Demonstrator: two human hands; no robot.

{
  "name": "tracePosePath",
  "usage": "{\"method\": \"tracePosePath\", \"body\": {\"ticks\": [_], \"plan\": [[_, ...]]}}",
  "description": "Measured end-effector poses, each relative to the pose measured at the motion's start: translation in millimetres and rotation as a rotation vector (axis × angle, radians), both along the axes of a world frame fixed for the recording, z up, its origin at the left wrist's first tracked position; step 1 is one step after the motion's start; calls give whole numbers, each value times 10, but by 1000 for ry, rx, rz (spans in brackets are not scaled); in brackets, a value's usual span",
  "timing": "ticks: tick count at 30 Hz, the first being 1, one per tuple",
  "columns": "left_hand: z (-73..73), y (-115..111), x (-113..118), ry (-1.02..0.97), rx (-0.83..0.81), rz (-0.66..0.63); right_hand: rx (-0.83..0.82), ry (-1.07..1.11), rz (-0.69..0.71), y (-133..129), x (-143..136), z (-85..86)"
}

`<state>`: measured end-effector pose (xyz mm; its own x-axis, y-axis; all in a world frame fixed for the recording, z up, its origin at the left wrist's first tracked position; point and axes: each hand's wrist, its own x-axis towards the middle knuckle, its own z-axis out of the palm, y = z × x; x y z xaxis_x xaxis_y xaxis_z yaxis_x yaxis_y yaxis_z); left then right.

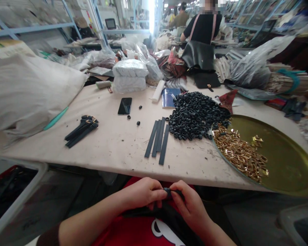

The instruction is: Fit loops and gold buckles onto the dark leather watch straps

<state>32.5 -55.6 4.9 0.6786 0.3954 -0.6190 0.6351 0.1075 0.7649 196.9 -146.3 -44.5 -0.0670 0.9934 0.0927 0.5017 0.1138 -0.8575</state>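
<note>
Close to my lap, just below the table's front edge, my left hand and my right hand meet. Both pinch a small dark strap between thumb and fingers; most of it is hidden by the fingers. Several flat dark strips lie on the table ahead of my hands. Beside them rises a large heap of small black strap loops. Gold-coloured buckles fill the left part of a round golden tray. To the left lies a bundle of dark straps with gold buckles.
A phone and a few stray loops lie mid-table. A blue booklet, a white roll and wrapped bundles line the back. A large pale sack covers the left side. Another person is farther off.
</note>
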Motion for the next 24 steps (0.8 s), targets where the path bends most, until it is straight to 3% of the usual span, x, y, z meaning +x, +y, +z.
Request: {"method": "tracePosePath", "body": {"ticks": [4,8,15,20,24], "plan": [[32,-75,25,26,180,-20,72,-114,7,-32,5,28],[58,-219,78,27,248,-17,135,-175,18,-87,6,47],[123,-307,3,12,492,-102,128,-42,-51,-266,-126,57],[200,-394,1,-16,436,-84,204,-69,-125,-319,-179,58],[216,-417,-5,-2,383,-70,153,9,-185,-345,-217,44]]}}
